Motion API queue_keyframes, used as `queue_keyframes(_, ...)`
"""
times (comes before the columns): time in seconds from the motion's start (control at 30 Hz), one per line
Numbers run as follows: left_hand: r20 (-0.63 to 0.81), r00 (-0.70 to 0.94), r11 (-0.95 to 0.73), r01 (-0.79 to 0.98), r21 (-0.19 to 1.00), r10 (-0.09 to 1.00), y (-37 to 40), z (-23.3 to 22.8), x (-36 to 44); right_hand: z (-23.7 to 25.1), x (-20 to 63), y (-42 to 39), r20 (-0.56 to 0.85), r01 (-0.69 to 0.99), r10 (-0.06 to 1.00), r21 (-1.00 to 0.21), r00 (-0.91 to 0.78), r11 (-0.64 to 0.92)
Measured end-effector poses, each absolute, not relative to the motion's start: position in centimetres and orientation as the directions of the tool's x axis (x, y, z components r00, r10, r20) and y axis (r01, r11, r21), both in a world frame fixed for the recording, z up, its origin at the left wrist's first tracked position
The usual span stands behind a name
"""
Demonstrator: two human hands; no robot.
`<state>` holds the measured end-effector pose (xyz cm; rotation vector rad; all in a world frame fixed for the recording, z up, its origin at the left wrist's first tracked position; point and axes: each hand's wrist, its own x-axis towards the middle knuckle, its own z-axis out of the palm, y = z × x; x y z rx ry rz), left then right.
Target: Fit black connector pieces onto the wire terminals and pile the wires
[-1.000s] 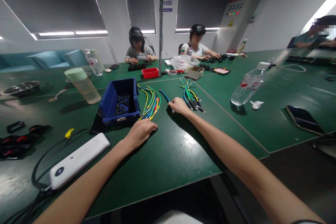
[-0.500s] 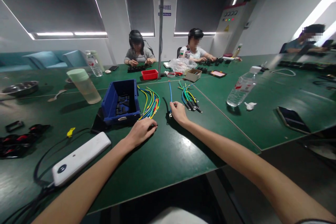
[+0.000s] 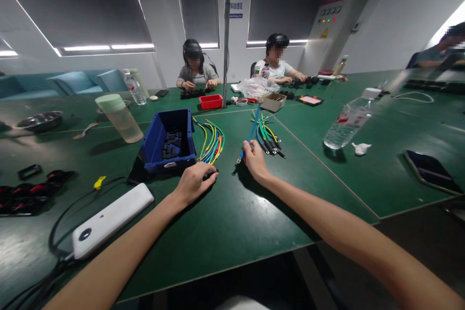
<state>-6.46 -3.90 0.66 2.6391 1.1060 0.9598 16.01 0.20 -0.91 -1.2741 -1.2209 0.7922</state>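
You have one blue wire (image 3: 255, 122) in your right hand (image 3: 255, 160), pinched between thumb and fingers, well to the right of the blue bin (image 3: 154, 138). Its shiny tip pokes out on your side of the hand. Your left hand (image 3: 196, 180) is just by the bin's near right corner, fingers curled toward the thumb; I can't tell if it holds anything. The step looks like handling this one wire, and I think it calls for a firm pinch. Loose wires (image 3: 214, 141) lie just right of the bin. A bunch with black ends (image 3: 271, 146) lies farther right of the bin, near your right hand, and might snag the blue wire. Black parts (image 3: 172, 144) sit inside the bin. A red tray (image 3: 210, 105) is past the bin, to its right, and a green-lidded cup (image 3: 121, 121) stands to its left.
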Motion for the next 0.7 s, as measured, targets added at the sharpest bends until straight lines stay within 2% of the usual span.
queue_keyframes(0.13,0.539,0.500,-0.715,0.618,0.326,0.678,-3.7,0.6,-6.6,-0.8,15.8,-0.1,0.189,0.042,0.972,-0.982,0.141,0.185)
queue_keyframes(0.37,0.583,0.452,-0.705,0.627,0.331,0.675,-3.6,0.5,-6.6,-0.6,15.2,-0.7,0.151,-0.105,0.986,-0.982,0.076,0.158)
queue_keyframes(0.57,0.622,0.422,-0.701,0.643,0.308,0.660,-3.6,0.7,-6.7,-0.1,14.8,-1.2,0.139,-0.126,0.990,-0.982,-0.002,0.137)
queue_keyframes(0.7,0.631,0.423,-0.699,0.658,0.279,0.650,-3.6,1.0,-6.7,0.3,14.8,-1.4,0.124,-0.124,0.992,-0.985,0.008,0.124)
